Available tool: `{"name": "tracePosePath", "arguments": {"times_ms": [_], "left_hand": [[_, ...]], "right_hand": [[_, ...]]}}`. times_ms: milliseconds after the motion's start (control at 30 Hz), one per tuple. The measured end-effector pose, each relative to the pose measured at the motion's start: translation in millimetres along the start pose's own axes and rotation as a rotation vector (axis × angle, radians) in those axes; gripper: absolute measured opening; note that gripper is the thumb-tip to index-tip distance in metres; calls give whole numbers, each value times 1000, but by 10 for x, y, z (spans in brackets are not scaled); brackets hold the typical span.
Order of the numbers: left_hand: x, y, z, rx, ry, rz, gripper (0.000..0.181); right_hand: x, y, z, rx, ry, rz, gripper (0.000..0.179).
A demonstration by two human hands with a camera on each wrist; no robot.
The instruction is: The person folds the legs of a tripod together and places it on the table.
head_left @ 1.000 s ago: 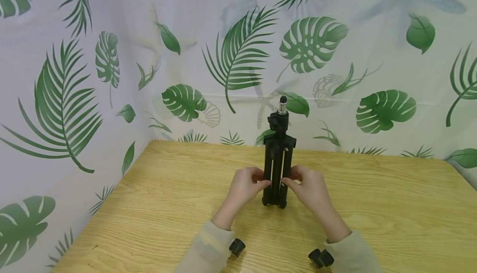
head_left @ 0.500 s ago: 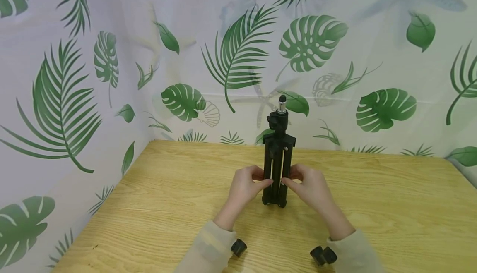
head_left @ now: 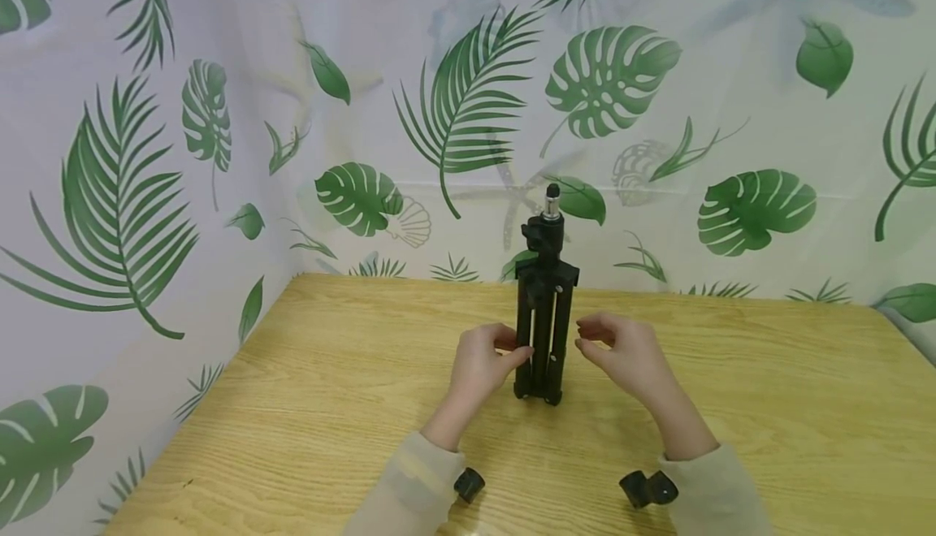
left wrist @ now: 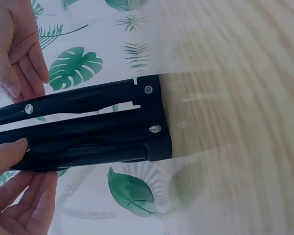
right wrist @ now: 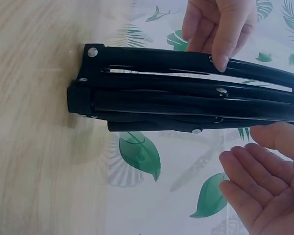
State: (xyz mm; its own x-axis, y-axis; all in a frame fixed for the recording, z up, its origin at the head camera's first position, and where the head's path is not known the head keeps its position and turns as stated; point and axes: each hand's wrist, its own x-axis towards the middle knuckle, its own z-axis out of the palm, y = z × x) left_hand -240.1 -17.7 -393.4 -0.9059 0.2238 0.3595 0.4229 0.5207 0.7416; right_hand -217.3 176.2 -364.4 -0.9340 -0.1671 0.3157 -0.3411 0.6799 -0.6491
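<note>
A black folded tripod stand (head_left: 543, 341) stands upright on the table, with a silver stud and black cap (head_left: 552, 203) at its top. My left hand (head_left: 483, 361) pinches one leg on its left side, thumb in front and fingers behind; the left wrist view shows this grip on the tripod's lower part (left wrist: 98, 139). On the other side my right hand (head_left: 632, 357) is apart from the stand, its fingers loosely bent with nothing between them. In the right wrist view that hand (right wrist: 264, 186) lies palm up beside the tripod legs (right wrist: 152, 100).
The wooden table (head_left: 329, 406) runs back to a white cloth backdrop (head_left: 497, 114) printed with green leaves. A black device sits at the left wrist (head_left: 470, 485) and another at the right wrist (head_left: 648, 489).
My right hand has let go of the tripod stand and drawn a little way to the right. The left hand keeps its hold, and the stand remains upright in place.
</note>
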Motion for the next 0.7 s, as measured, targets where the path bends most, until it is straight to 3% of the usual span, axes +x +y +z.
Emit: {"name": "tracePosePath", "arguments": {"times_ms": [333,700], "left_hand": [[21,-42,11,-36,-8,17,14],[39,-66,-7,-67,-67,32,17]], "right_hand": [[28,43,57,37,89,-7,25],[33,28,106,76,71,-17,28]]}}
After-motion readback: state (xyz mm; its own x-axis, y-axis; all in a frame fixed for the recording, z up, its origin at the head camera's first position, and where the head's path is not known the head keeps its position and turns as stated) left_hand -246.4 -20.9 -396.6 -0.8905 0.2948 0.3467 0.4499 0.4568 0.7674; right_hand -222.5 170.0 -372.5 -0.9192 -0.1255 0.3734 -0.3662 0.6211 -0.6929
